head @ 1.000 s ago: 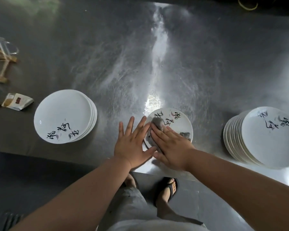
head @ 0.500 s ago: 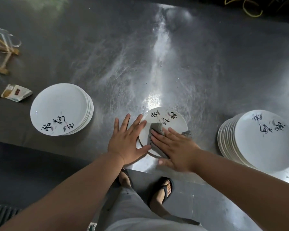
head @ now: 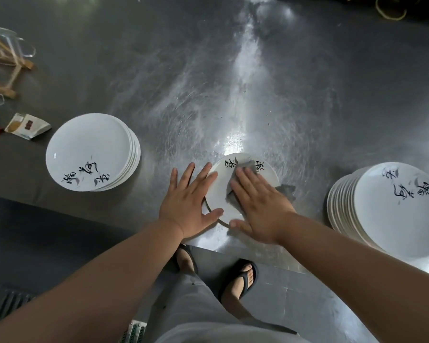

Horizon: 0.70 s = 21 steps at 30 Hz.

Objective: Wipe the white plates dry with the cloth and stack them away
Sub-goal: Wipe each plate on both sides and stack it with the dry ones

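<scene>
A torn paper packet [head: 27,126] lies on the steel table [head: 208,82] far left of the fingers [head: 186,174], with wooden sticks [head: 5,70] beyond it.

Right hand [head: 263,209] slid the cloth [head: 244,166] from the plate's [head: 219,191] left side toward its far rim. Cloth now covers the middle ink characters.

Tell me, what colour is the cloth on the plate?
Grey; the cloth shows under the right hand in the head view.

The left hand [head: 186,209] and right hand [head: 260,206] are bare, as are both forearms [head: 109,280], above grey trousers [head: 191,300] and black flip-flops [head: 243,277].
</scene>
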Available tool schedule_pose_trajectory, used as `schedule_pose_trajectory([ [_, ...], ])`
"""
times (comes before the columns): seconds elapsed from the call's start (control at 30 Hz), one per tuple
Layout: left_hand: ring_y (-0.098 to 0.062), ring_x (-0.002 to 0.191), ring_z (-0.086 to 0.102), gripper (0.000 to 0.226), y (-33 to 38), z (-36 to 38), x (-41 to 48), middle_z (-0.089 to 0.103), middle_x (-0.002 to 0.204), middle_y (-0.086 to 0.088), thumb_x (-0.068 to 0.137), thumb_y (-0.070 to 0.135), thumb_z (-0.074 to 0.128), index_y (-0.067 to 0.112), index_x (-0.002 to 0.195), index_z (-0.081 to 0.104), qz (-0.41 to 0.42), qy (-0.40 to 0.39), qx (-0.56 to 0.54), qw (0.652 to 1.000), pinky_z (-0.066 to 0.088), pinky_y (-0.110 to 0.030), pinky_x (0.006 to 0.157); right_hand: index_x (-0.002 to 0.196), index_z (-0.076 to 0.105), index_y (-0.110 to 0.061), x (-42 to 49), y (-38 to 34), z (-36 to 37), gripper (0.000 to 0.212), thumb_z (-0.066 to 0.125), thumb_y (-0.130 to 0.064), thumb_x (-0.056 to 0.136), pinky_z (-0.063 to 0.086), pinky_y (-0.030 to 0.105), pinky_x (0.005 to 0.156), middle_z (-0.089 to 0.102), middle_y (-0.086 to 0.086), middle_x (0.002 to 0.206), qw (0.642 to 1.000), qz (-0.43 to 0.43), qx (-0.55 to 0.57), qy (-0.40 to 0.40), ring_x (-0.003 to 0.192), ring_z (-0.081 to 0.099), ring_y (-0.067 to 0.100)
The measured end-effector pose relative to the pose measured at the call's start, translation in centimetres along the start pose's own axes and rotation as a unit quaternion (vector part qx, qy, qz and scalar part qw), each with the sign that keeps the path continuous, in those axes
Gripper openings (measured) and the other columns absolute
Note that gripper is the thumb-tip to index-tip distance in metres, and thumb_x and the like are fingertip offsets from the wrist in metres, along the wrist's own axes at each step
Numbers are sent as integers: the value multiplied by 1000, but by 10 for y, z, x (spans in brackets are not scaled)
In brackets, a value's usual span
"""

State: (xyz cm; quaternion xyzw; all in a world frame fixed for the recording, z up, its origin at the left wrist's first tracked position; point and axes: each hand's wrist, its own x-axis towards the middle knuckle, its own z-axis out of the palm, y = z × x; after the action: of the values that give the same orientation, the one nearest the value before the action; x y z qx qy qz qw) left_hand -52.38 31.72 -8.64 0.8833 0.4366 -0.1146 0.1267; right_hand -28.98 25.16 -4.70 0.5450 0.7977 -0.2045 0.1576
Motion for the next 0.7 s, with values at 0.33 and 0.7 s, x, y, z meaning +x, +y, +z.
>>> schedule_pose_trajectory([
  [0.33, -25, 159, -19, 86, 0, 0, 0, -21, 172, 13, 94, 75, 28, 33, 165, 4, 1, 14, -12, 1000, -4, -60, 127, 162, -23, -13, 2, 6, -3, 100, -11, -81, 90, -14, 50, 128, -37, 18, 164, 997, 72, -22, 3, 153, -34, 33],
  [0.7, -28, 160, -17, 84, 1, 1, 0, -17, 173, 11, 95, 70, 30, 30, 165, 8, -1, 21, -14, 1000, -4, -60, 127, 164, -14, -13, -29, 16, 3, 101, -16, -80, 88, -13, 45, 128, -28, 12, 168, 995, 96, -6, -1, 156, -28, 28],
])
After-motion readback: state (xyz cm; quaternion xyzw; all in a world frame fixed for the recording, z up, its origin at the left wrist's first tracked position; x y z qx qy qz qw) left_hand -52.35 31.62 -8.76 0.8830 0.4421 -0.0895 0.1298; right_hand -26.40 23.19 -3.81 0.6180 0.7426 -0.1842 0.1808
